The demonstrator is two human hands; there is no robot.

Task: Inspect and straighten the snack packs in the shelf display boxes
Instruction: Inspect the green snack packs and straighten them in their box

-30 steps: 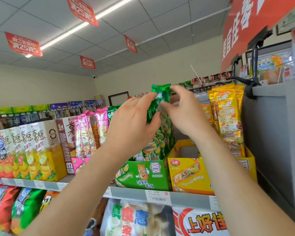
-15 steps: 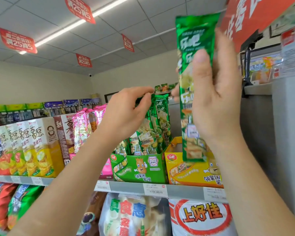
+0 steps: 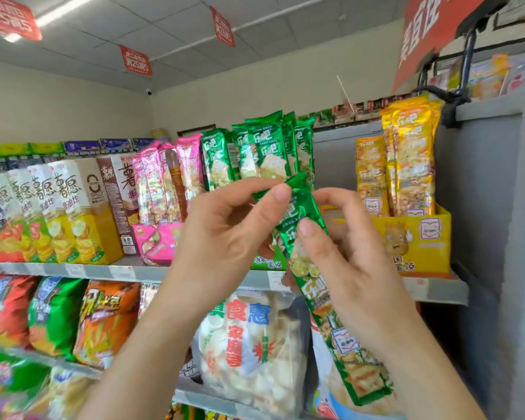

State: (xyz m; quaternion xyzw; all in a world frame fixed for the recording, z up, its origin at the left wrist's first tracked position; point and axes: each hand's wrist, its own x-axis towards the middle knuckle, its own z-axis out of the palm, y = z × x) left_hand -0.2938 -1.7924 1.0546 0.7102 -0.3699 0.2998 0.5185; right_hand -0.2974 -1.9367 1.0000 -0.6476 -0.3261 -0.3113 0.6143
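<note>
Snack pack (image 3: pixel 319 295) gripped by both hands, in front of the shelf (image 3: pixel 152 272).
Left hand (image 3: pixel 225 237) pinched its crimped top end between thumb and fingertips; right hand (image 3: pixel 355 268) clasped it lower down, thumb on the front, fingers curled behind. Long, glossy green, it hung tilted before the green display box (image 3: pixel 267 262).

1. Long green snack pack (image 3: pixel 317 291): glossy and narrow, tilted with its top to the left, in front of the shelf. The left hand (image 3: pixel 225 234) pinches its top seal and the right hand (image 3: pixel 355 268) grips its upper half.
2. Green packs (image 3: pixel 264 153): upright in the green display box (image 3: pixel 269 262).
3. Yellow packs (image 3: pixel 406 159): upright at the back of the yellow display box (image 3: pixel 419 241).
</note>
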